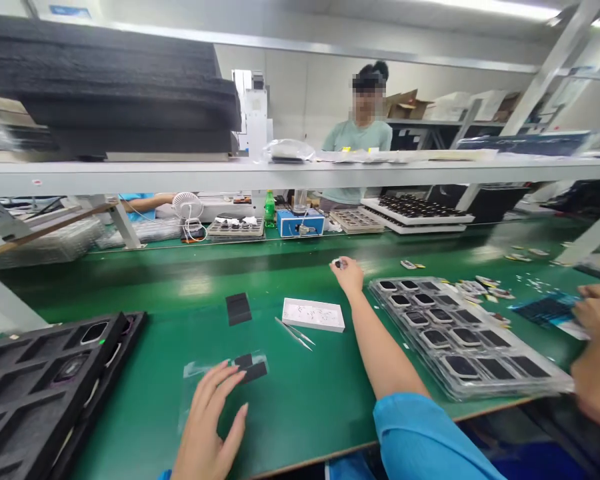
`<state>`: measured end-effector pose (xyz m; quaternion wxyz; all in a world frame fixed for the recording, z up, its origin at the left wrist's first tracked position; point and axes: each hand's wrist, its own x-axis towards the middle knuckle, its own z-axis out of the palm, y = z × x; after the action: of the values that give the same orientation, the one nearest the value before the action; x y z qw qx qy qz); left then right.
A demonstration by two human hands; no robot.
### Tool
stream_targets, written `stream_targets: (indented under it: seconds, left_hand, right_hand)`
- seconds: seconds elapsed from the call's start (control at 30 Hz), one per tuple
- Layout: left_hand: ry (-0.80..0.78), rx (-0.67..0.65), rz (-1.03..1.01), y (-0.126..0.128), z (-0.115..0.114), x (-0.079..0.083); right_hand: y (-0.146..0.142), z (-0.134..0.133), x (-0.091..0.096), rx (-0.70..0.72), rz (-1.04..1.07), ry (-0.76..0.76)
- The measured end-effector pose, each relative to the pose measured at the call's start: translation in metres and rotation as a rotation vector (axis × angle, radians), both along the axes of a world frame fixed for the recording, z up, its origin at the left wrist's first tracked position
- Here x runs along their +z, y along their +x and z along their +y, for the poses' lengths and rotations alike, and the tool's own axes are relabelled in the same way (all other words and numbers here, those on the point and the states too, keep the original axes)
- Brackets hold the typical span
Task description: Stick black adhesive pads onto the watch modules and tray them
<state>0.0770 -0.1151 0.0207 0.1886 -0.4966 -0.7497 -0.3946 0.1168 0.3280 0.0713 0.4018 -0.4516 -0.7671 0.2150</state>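
My right hand point(350, 273) reaches out over the green bench and pinches a small white-and-black part point(337, 264), mostly covered by my fingers. My left hand point(213, 413) lies low over the bench with its fingers apart. Its fingertips are at a clear plastic sheet point(193, 369) that carries black rectangular pieces point(255, 372). Farther back lies another black rectangular piece point(239, 309). Between my hands, a pair of tweezers point(294, 333) rests by a white block point(314, 315) with small dark bits on top.
A black foam tray point(25, 400) with watch-like cases stands at left. Clear stacked trays point(460, 333) of similar cases sit at right, beside loose parts point(485, 288). A co-worker's hand point(597, 333) touches a blue sheet point(543, 310). Above runs a white shelf point(300, 175); another person stands behind.
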Motion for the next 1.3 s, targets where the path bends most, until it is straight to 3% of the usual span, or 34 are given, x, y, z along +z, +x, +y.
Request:
stream_targets:
  seconds: [0.1, 0.2, 0.27, 0.33, 0.47, 0.7, 1.0, 1.3]
  left_hand:
    - [-0.014, -0.073, -0.064, -0.025, 0.020, 0.031]
    - [-0.031, -0.119, -0.260, -0.055, 0.050, 0.047]
    - [-0.029, -0.163, -0.407, -0.070, 0.067, 0.046]
    - [-0.020, -0.239, -0.536, -0.078, 0.077, 0.040]
    - [-0.031, -0.325, -0.731, -0.079, 0.074, 0.021]
    - [0.011, -0.364, -0.892, -0.073, 0.073, 0.008]
    - [0.076, -0.351, -1.197, -0.076, 0.073, 0.016]
    - [0.130, -0.322, -1.236, -0.075, 0.074, 0.018]
  right_hand:
    - [-0.003, -0.040, 0.021, 0.161, 0.146, 0.087]
    - [-0.006, -0.104, 0.027, 0.497, 0.372, 0.076]
    - [-0.007, -0.151, 0.022, 0.707, 0.453, -0.033]
    - [-0.009, -0.193, 0.011, 0.862, 0.404, -0.166]
    - [-0.009, -0.240, -0.013, 0.950, 0.293, -0.272]
    - [-0.003, -0.241, -0.037, 0.897, 0.346, -0.199]
    - [-0.009, -0.232, -0.043, 0.948, 0.334, -0.053]
    - [-0.008, -0.233, -0.046, 0.958, 0.317, 0.025]
